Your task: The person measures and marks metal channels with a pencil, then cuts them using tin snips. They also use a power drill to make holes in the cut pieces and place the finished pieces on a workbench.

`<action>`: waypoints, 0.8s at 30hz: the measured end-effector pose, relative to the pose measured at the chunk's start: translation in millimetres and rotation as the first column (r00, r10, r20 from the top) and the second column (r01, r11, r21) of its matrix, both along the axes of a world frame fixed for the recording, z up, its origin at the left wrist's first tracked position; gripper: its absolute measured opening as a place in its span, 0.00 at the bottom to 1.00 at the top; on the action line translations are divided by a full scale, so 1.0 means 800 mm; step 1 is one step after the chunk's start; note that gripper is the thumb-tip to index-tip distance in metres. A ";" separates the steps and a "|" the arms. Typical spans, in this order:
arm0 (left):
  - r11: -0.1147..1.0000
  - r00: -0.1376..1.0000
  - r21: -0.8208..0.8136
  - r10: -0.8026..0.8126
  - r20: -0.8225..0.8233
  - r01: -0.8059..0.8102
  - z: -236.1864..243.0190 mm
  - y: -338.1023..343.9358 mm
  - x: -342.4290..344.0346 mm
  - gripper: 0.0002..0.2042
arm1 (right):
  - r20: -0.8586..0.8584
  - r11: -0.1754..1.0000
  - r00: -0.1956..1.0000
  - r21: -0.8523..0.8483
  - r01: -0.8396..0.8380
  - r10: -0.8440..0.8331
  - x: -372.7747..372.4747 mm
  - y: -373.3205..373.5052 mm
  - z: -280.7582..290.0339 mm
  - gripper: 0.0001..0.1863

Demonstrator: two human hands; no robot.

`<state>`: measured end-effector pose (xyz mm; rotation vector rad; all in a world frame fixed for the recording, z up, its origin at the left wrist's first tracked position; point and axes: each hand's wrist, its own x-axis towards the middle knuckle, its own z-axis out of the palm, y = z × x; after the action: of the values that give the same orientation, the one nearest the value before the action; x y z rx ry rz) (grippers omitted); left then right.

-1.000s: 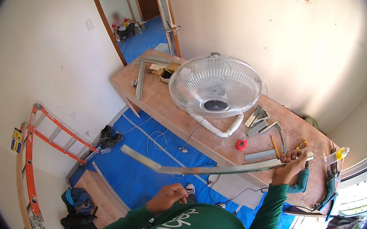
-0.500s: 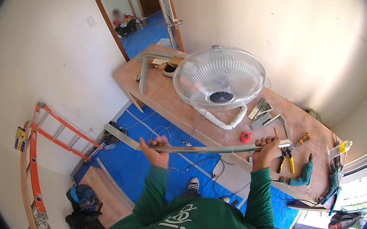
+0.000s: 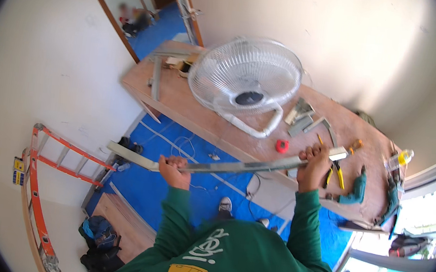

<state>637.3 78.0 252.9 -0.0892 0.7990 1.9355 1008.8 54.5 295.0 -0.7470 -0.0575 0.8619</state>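
A long, narrow metal channel [image 3: 241, 167] stretches across in front of me, above the floor and the near edge of the bench. My left hand [image 3: 174, 174] is closed round it towards its left part, and a pale length of it sticks out beyond that hand. Near the other end my right hand [image 3: 313, 171] grips it, with a short pale end showing past the fingers. Just beyond the right hand on the bench lie yellow-handled pliers [image 3: 339, 176], partly covered by the channel, and a red tape measure [image 3: 282, 146].
A wooden bench [image 3: 204, 118] carries a big fan [image 3: 246, 77], metal offcuts [image 3: 300, 121], green power drills [image 3: 356, 189] and a bottle [image 3: 399, 161]. An orange ladder [image 3: 39, 191] leans at the left. Cables lie on blue floor sheeting [image 3: 175, 131]. Someone sits beyond the doorway.
The left fingers have closed round the channel, where before the thumb stood apart. The channel has turned somewhat, showing a broader face. My view has shifted slightly, moving the bench up and left.
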 end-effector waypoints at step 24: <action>0.805 0.654 0.075 -0.419 -0.630 0.589 0.144 0.026 0.143 0.25 | 0.734 0.727 0.125 -0.608 -0.318 0.668 -0.148 -0.051 -0.022 0.21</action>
<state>751.8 98.5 368.5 0.8764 0.8206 1.4889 890.8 13.8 277.1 -1.5398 -1.3988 0.9682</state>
